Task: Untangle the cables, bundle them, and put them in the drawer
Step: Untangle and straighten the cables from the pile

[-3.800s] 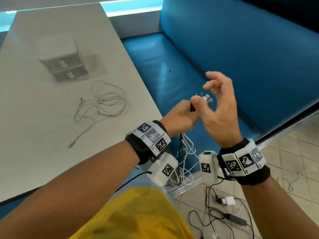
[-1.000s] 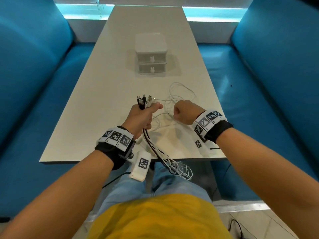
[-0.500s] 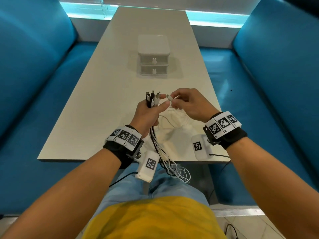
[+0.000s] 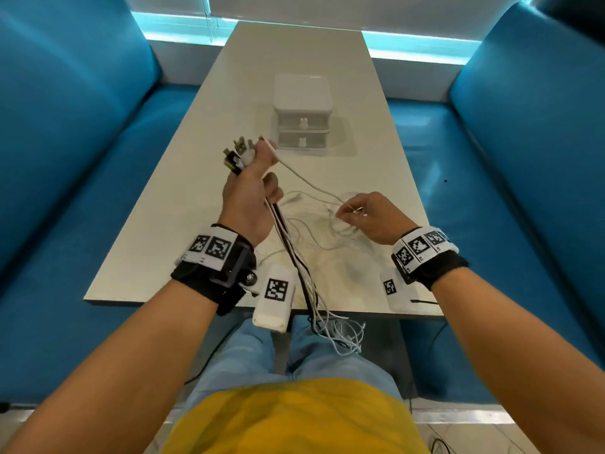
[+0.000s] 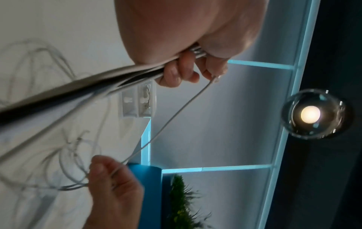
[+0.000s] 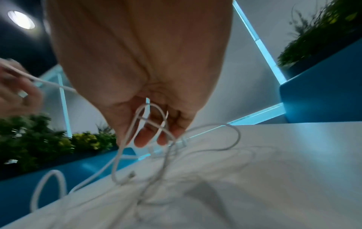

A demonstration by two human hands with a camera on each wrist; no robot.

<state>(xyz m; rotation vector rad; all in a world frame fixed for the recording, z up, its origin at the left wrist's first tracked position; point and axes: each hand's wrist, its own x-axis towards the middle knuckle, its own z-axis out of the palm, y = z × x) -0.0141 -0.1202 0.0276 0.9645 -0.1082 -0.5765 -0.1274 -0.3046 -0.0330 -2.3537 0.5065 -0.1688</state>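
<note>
My left hand [image 4: 251, 189] is raised over the table and grips a bundle of black and white cables [image 4: 296, 263]. Their plugs [image 4: 238, 153] stick up above the fist and the free ends hang past the table's near edge. One white cable [image 4: 304, 180] runs taut from the left thumb down to my right hand [image 4: 353, 212], which pinches it at the loose white tangle [image 4: 330, 231] on the table. In the right wrist view thin white loops [image 6: 143, 122] cross the fingers [image 6: 144, 139]. The white two-drawer unit [image 4: 302, 117] stands further back with both drawers closed.
The pale table [image 4: 203, 191] stands between blue bench seats [image 4: 98, 178] on both sides. Its near edge [image 4: 196, 304] is just in front of my lap. A hanging lamp [image 5: 311, 114] and a plant [image 5: 182, 201] show in the left wrist view.
My right hand left the plug ends by the left fist and dropped right to the tangle on the table. The left hand rose with the bundle, drawing one white cable taut between them.
</note>
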